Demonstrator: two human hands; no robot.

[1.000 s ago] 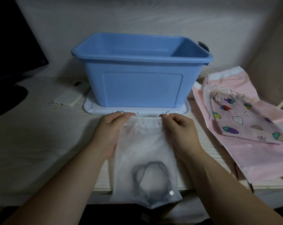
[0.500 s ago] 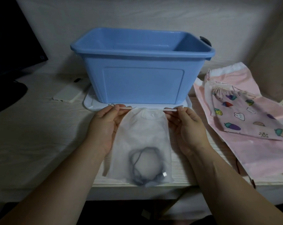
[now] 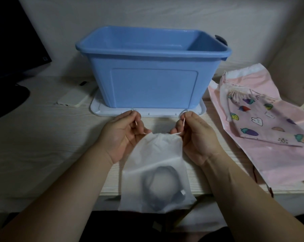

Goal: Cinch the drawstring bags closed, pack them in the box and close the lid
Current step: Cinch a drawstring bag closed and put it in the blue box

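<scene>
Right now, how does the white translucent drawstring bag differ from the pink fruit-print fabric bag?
The white translucent drawstring bag is plain and shows a dark coiled cable inside; the pink fruit-print fabric bag is opaque and patterned. The white one is held by its cords in both hands, left hand and right hand; the print one lies untouched on a pink sheet. Both are outside the box.

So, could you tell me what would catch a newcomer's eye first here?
Probably the open blue box at centre back, standing on its white lid. In front, the left hand and right hand pull the strings of a white bag; pink bags lie right.
</scene>
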